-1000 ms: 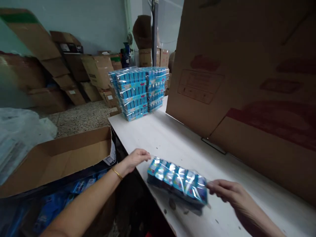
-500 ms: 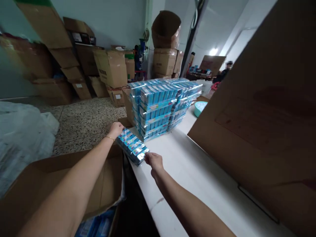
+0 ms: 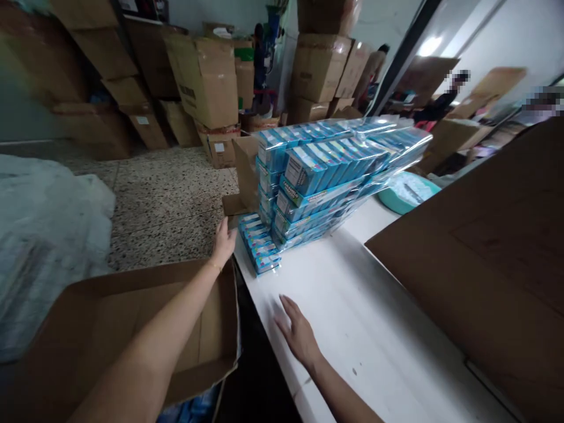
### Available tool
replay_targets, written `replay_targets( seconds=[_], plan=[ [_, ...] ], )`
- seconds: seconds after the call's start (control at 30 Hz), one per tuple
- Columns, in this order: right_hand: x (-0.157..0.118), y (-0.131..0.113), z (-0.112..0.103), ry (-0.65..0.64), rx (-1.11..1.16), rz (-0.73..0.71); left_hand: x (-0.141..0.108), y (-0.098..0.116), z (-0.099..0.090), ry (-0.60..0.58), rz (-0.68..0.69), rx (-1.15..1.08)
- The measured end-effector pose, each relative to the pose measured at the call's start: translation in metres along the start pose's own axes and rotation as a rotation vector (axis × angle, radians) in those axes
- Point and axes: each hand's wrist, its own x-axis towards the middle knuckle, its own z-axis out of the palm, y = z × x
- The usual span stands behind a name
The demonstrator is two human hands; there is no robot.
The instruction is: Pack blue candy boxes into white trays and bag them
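Note:
A plastic-wrapped pack of small blue boxes (image 3: pixel 259 244) rests on the white table (image 3: pixel 321 294) at its left edge, beside a tall stack of similar wrapped blue packs (image 3: pixel 321 182). My left hand (image 3: pixel 224 242) is at the outer side of the single pack, fingers extended and holding nothing; whether it touches the pack is hard to tell. Nearer to me, my right hand (image 3: pixel 297 329) hovers over the table with thumb and fingers apart, empty and clear of the pack.
An open cardboard box (image 3: pixel 176 329) stands below left, with blue packs (image 3: pixel 189 408) near it. A large cardboard panel (image 3: pixel 476 247) fills the right. Behind the stack sits a turquoise basin (image 3: pixel 408 191). Cartons (image 3: pixel 205 82) and people are farther back.
Both hands have let go of the pack, which now lies against the stack. My right hand has drawn back toward me and opened. The view has shifted, bringing the stack closer.

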Motion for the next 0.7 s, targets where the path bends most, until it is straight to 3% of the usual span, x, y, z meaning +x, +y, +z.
replay_targets(
  seconds=[0.1, 0.2, 0.33, 0.47, 0.57, 0.7],
  plan=[
    [-0.087, 0.049, 0.005, -0.194, -0.547, -0.202, -0.092, -0.021, -0.028, -0.029, -0.04, -0.041],
    [-0.141, 0.077, 0.012, -0.244, -0.804, -0.33, -0.198, -0.033, -0.061, -0.163, -0.135, -0.058],
    [-0.156, 0.077, 0.011, -0.237, -0.929, -0.324, -0.335, -0.027, -0.114, -0.267, -0.471, 0.011],
    [-0.157, 0.071, 0.009, -0.268, -0.954, -0.303, -0.447, 0.004, -0.153, -0.525, -0.804, 0.065],
    [-0.161, 0.072, 0.009, -0.292, -0.97, -0.308, -0.505, 0.035, -0.151, -0.558, -0.904, 0.052],
    [-0.166, 0.074, 0.007, -0.304, -0.991, -0.329, -0.541, 0.077, -0.12, -0.566, -0.916, 0.038]
  ],
)
